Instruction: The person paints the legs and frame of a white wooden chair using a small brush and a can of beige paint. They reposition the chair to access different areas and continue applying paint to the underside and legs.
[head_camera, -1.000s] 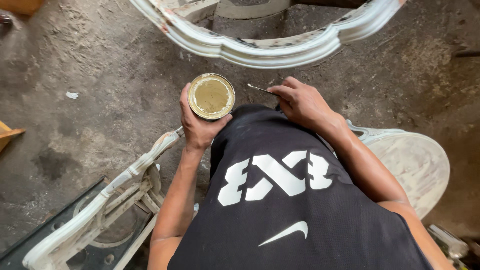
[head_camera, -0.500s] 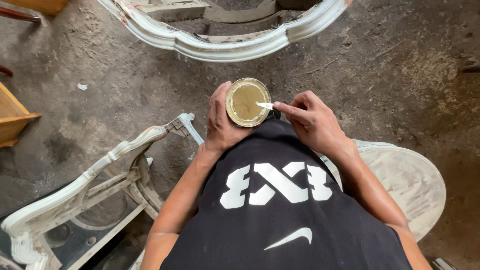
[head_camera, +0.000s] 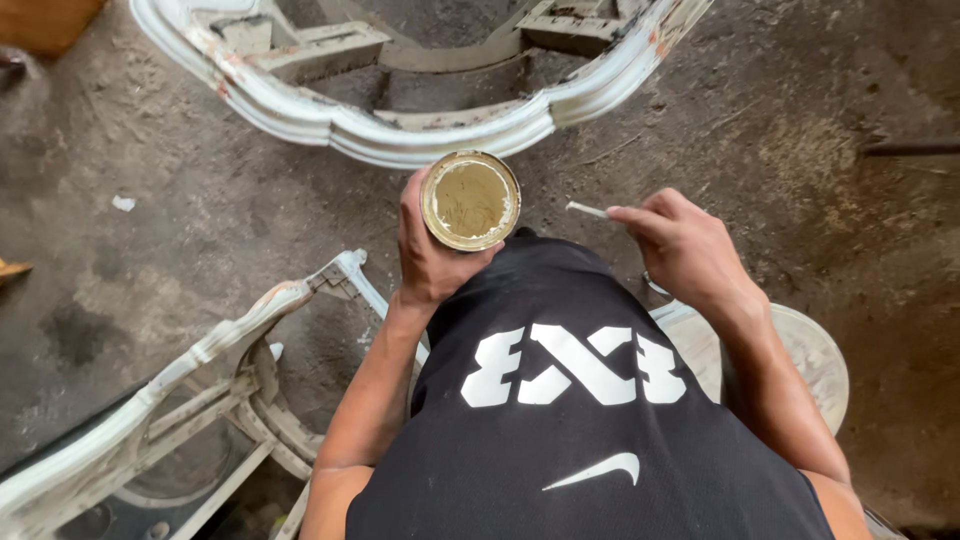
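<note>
Dusty concrete floor (head_camera: 180, 200); open tin (head_camera: 470, 199) in left grip (head_camera: 432, 255), right grip (head_camera: 680, 245) beside.

The open tin (head_camera: 470, 199) sits in the left hand (head_camera: 432, 255), with the right hand (head_camera: 685, 250) well to its right, pinching a small stick (head_camera: 587, 210) that points toward the tin. Beyond both hands lies a curved chair frame (head_camera: 400, 135); another chair frame (head_camera: 180, 400) lies left of the left hand, nearer the person.
</note>
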